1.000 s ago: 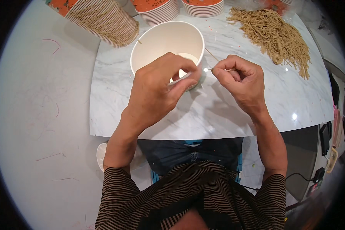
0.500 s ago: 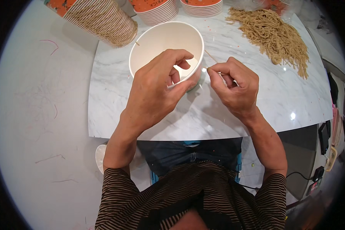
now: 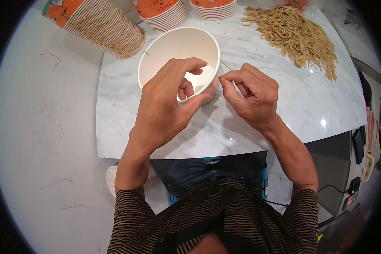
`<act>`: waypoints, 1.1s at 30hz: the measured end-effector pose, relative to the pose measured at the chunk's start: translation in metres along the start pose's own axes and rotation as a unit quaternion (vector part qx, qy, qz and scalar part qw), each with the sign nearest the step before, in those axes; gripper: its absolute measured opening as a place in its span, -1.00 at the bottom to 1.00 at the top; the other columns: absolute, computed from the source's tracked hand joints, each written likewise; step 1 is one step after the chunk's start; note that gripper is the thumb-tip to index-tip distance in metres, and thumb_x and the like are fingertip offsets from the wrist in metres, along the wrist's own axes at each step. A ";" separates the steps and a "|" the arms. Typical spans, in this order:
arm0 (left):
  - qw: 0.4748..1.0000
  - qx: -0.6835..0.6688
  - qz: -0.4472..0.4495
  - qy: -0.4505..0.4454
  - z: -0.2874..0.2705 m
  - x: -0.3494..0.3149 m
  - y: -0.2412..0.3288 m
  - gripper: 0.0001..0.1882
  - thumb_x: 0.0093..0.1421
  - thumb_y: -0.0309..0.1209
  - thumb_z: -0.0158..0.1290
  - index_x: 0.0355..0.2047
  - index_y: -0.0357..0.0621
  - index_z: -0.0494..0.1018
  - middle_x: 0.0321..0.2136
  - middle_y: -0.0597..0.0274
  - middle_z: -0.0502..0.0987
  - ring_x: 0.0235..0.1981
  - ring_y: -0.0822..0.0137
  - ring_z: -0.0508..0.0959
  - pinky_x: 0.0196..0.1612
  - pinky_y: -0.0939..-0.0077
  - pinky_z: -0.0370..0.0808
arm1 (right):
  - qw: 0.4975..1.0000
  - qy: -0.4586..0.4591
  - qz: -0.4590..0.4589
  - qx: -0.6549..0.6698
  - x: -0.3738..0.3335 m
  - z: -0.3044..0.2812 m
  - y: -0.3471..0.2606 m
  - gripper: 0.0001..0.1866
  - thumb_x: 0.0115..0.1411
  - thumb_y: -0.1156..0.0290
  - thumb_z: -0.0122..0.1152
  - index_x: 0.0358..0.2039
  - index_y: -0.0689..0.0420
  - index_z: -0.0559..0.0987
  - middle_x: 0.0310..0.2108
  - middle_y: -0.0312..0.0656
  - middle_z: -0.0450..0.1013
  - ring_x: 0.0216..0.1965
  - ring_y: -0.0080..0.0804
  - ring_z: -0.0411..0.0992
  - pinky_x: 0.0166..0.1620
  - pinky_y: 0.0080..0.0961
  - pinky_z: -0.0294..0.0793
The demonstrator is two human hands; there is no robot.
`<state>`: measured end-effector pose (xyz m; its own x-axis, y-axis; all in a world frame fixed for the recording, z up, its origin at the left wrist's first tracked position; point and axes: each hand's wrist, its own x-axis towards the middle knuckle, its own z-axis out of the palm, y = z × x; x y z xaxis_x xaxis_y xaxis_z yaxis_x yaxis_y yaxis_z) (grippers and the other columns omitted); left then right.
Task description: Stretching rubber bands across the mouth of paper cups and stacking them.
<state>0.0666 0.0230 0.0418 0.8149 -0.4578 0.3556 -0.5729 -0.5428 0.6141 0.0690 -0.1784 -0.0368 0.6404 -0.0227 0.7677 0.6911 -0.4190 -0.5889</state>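
Note:
A white-lined paper bucket (image 3: 173, 44) stands on the table, tilted a little. My left hand (image 3: 158, 106) grips its near rim, fingers curled inside and thumb against the outside. To the right of the bucket, my right hand (image 3: 254, 95) is closed in a pinch, its fingertips close to the outer wall. Between them is a thin tan cord (image 3: 225, 65), part of which runs up beside the bucket. A short tan cord end (image 3: 146, 53) sticks out at the left rim. The bucket's lower outside is mostly hidden by my left hand.
A leaning stack of nested paper buckets (image 3: 106, 31) with tan cords lies at the back left. Two further orange stacks, one (image 3: 163, 17) and another (image 3: 214, 9), stand behind. A heap of tan cords (image 3: 298, 40) covers the back right of the marbled table (image 3: 326, 103).
The pinching right fingertips have come slightly closer to the bucket's wall. My left hand keeps its grip on the rim. The whole view has shifted a little.

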 end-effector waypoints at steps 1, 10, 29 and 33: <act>1.000 -0.001 0.000 -0.001 0.000 0.001 0.000 -0.43 0.03 -0.71 0.36 0.08 -0.24 0.50 -0.11 0.18 0.60 -0.43 0.55 0.48 -0.31 0.65 0.50 | 1.000 0.001 -0.002 -0.004 0.000 0.000 0.001 -0.83 -0.01 0.70 0.41 -0.38 0.19 0.70 -0.66 -0.37 0.23 -0.64 -0.63 0.15 -0.56 -0.53 0.07; 1.000 -0.003 0.004 -0.001 0.003 0.000 0.002 -0.42 0.01 -0.71 0.37 0.07 -0.22 0.50 -0.08 0.22 0.58 -0.44 0.55 0.47 -0.32 0.64 0.51 | 0.999 -0.011 -0.007 -0.030 0.000 -0.002 0.002 -0.88 0.02 0.60 0.39 -0.40 0.11 0.70 -0.64 -0.35 0.37 -0.66 -0.57 0.28 -0.60 -0.54 0.23; 0.994 0.001 -0.003 -0.110 -0.008 0.028 -0.012 -0.75 0.33 -0.59 0.08 0.00 -0.31 0.57 -0.32 0.06 0.64 -0.42 0.29 0.56 -0.30 0.44 0.51 | 0.999 -0.036 0.015 -0.029 -0.001 0.000 0.001 -0.84 0.06 0.63 0.49 -0.32 0.17 0.74 -0.63 -0.30 0.36 -0.66 -0.55 0.28 -0.57 -0.53 0.22; 0.992 0.036 0.023 -0.117 -0.003 0.031 -0.013 -0.83 0.31 -0.54 0.12 -0.13 -0.28 0.64 -0.38 0.00 0.67 -0.41 0.18 0.63 -0.31 0.36 0.53 | 0.999 -0.035 0.015 -0.038 0.000 -0.001 0.001 -0.84 0.05 0.63 0.50 -0.32 0.16 0.74 -0.63 -0.30 0.36 -0.65 -0.55 0.28 -0.57 -0.53 0.22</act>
<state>0.0992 0.0181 0.0471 0.7502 -0.6293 0.2030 -0.6200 -0.5629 0.5465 0.0693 -0.1799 -0.0369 0.6834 0.0260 0.7296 0.6458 -0.4875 -0.5876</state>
